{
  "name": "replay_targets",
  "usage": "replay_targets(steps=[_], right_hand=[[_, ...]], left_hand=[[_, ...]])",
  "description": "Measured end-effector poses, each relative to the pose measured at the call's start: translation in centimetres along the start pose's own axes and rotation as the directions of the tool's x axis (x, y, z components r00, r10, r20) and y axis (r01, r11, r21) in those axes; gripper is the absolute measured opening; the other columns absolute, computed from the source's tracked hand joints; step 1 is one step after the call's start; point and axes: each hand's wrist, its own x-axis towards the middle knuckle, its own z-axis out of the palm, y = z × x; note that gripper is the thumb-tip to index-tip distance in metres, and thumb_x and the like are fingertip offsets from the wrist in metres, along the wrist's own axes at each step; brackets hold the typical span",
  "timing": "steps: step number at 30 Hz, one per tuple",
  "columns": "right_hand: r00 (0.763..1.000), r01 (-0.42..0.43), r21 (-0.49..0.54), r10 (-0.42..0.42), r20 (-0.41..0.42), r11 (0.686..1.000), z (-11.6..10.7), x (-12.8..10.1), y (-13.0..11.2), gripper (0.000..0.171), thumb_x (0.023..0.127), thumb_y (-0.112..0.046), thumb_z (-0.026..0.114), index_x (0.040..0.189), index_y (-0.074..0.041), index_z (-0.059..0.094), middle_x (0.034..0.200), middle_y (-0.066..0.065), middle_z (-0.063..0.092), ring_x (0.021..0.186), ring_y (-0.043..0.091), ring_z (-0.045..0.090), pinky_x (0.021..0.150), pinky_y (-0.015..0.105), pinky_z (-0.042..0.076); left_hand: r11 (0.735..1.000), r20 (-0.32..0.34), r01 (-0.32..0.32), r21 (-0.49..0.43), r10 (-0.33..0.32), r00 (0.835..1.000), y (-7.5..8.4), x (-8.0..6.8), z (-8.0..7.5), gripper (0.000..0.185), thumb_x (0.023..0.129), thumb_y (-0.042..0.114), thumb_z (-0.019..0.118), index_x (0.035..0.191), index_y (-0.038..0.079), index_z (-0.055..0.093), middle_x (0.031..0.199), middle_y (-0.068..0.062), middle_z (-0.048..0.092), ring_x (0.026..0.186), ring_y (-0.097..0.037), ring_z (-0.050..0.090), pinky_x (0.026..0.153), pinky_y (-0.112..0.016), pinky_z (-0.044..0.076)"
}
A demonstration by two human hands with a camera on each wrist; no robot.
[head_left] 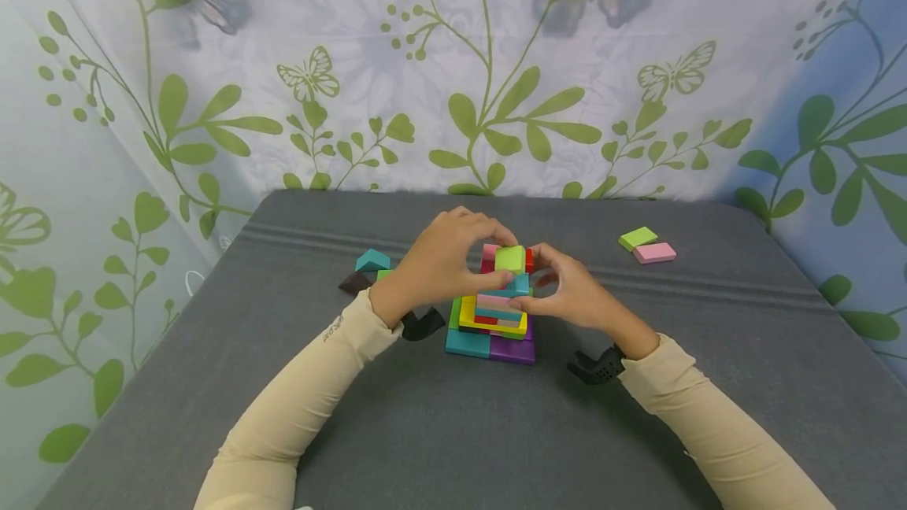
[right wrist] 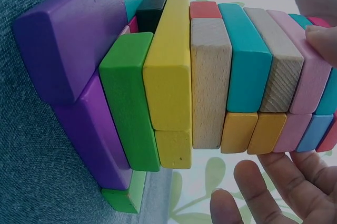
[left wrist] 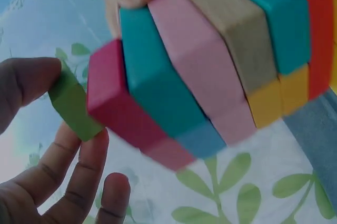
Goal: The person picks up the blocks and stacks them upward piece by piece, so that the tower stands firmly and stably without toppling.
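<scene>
A tower of colored wooden blocks (head_left: 496, 345) stands on the grey table between my hands, with purple and teal blocks at its base. My left hand (head_left: 439, 262) pinches a light green block (left wrist: 76, 103) between thumb and fingertips at the top of the tower. Beside it in the left wrist view is the upper tower's crimson block (left wrist: 113, 84). My right hand (head_left: 577, 290) holds the tower's upper part from the right. Its thumb lies on a pink block (right wrist: 308, 77) on one side, and its fingers reach the opposite side by the orange block (right wrist: 267, 132).
On the grey table (head_left: 482, 431), a loose light green block (head_left: 638, 238) and a pink block (head_left: 655, 253) lie at the back right. Left of the tower are a teal block (head_left: 372, 260) and a dark brown block (head_left: 354, 282). A patterned curtain (head_left: 397, 14) hangs behind.
</scene>
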Motion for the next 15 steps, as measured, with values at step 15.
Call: replay_targets(steps=[15], right_hand=[[1.000, 0.018, -0.002, -0.017, 0.002, 1.000, 0.0, 0.1, 0.2, 0.049, 0.091, -0.010, 0.082, 0.130, 0.006, 0.057, 0.126, 0.016, 0.065, 0.113, 0.032, 0.065, 0.100, 0.058, 0.056]], left_hand=[[0.987, 0.027, -0.073, 0.142, 0.070, 0.997, 0.5, 0.3, 1.6, 0.033, 0.089, 0.033, 0.090, 0.114, 0.013, 0.082, 0.116, -0.005, 0.075, 0.107, -0.026, 0.062, 0.090, -0.041, 0.049]])
